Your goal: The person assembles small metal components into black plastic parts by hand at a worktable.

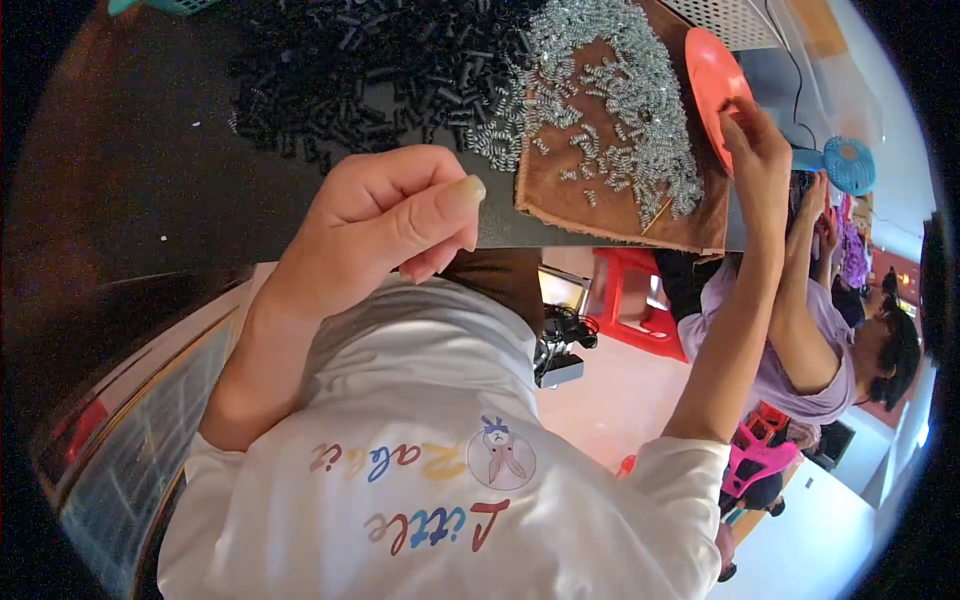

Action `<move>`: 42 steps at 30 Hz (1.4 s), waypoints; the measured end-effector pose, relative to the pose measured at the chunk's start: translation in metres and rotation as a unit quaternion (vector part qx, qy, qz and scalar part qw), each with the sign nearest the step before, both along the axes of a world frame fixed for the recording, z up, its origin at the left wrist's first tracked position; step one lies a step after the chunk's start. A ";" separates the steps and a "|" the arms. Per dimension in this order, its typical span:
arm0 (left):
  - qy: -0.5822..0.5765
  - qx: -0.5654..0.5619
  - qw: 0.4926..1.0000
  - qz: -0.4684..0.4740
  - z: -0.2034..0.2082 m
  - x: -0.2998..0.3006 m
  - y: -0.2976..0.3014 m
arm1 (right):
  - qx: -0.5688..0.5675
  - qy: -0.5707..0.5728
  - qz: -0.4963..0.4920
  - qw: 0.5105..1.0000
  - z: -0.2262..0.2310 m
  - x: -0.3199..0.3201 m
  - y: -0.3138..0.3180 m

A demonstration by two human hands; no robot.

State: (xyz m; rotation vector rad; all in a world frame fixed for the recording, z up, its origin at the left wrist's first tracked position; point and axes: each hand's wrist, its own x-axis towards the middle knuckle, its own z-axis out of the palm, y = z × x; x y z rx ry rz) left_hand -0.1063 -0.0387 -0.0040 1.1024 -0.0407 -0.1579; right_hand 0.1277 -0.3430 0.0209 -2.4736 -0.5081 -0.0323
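Note:
My left hand (390, 215) is closed above the front edge of the dark table, thumb pressed against the curled fingers. Whatever may be inside it is hidden. Out to the right, my right hand (757, 150) has its fingertips drawn together at the orange-red plate (708, 75); what they pinch, if anything, cannot be made out. Small silver coil springs (640, 120) lie spread between the hands on a brown cloth (560, 195). Beyond my left hand is a heap of short black tube-like pieces (400, 80).
A thin yellowish stick (657, 214) lies near the cloth's front edge. A white perforated basket (735, 22) stands at the far right, and a blue fan (849, 165) is beyond the plate. Another person in a lilac shirt (815, 365) sits to the right, near a red stool (640, 305).

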 end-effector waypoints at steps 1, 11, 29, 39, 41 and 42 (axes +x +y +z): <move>0.008 0.004 1.000 -0.001 0.001 0.001 -0.001 | 0.000 -0.001 0.000 1.000 -0.008 0.013 -0.013; -0.008 0.053 0.998 0.020 0.008 -0.005 -0.002 | -0.019 0.036 0.047 0.998 -0.010 0.014 -0.027; -0.210 0.321 0.923 0.020 0.008 0.000 -0.013 | 0.028 -0.078 0.393 0.916 0.011 -0.095 0.167; -0.222 0.347 0.911 0.004 0.008 0.003 -0.004 | -0.074 -0.108 0.365 0.922 0.011 -0.080 0.190; -0.213 0.339 0.916 0.003 0.007 0.003 0.000 | -0.041 -0.100 0.392 0.913 0.011 -0.081 0.190; -0.208 0.330 0.921 -0.001 0.006 0.003 0.001 | -0.040 -0.099 0.395 0.912 0.011 -0.082 0.192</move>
